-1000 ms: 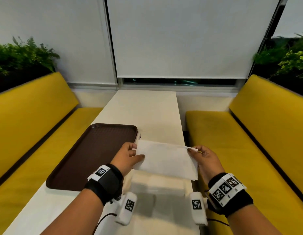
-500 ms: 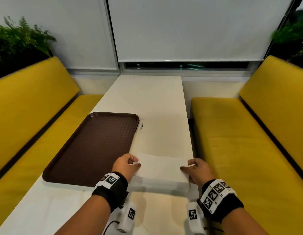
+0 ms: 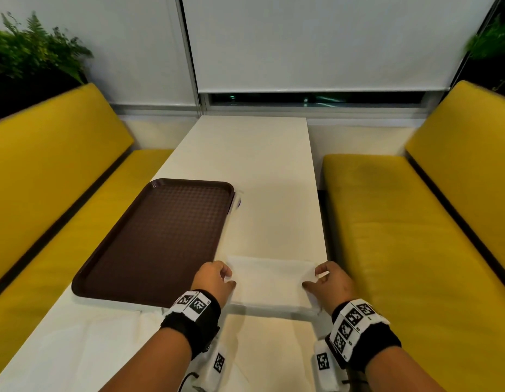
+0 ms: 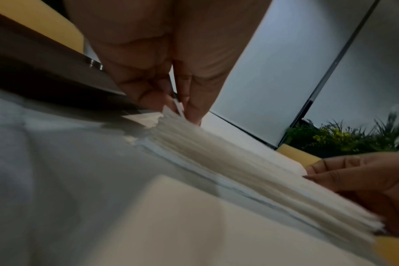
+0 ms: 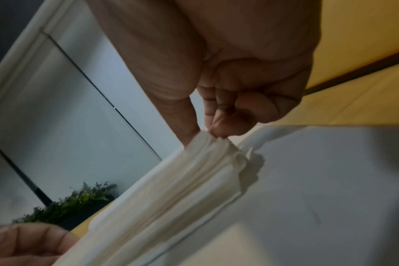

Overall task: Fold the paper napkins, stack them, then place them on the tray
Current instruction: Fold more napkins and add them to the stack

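head: folded napkin (image 3: pixel 269 281) is now lying on the table (image 3: pixel 262 171) beside the empty tray (image 3: pixel 149 239), no longer lifted.
left wrist: left hand (image 4: pixel 169 75) is pinching its corner.
right wrist: right hand (image 5: pixel 230 90) is pinching the other end; stacking's next, I guess.

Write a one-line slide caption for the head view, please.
Both hands, left hand and right hand, pinch a folded paper napkin beside the brown tray.
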Available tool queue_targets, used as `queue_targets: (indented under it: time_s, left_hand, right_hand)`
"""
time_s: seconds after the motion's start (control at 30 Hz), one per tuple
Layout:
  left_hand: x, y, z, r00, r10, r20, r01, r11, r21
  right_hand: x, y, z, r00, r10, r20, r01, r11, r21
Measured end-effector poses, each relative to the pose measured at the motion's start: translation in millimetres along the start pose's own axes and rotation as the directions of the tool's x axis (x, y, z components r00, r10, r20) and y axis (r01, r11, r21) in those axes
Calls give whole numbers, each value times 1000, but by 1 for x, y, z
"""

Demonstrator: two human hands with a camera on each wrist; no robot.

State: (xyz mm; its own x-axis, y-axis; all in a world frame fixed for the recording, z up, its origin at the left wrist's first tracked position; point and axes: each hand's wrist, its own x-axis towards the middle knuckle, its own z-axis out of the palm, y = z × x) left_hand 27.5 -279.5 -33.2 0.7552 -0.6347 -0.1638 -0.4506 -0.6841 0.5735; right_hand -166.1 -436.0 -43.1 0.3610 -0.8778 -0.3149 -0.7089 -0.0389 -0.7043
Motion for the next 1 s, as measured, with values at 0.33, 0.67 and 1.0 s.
queue_targets:
  time_s: [0.33,0.67,1.0]
  left_hand:
    - [-3,6,4,984,173,44,-178,965,193]
    - [-15,6,1,979,159,126,-187,951,248]
    - [-65,-26,-55,976,213,-35,-203,961,189]
  right_hand:
    - [-20,-24,-3,955,-287,77,292,853,-432]
    - [-35,-25,-1,960,-249,124,278,830,-483]
    - [-99,-53,12,910,-380,165,413,800,-435]
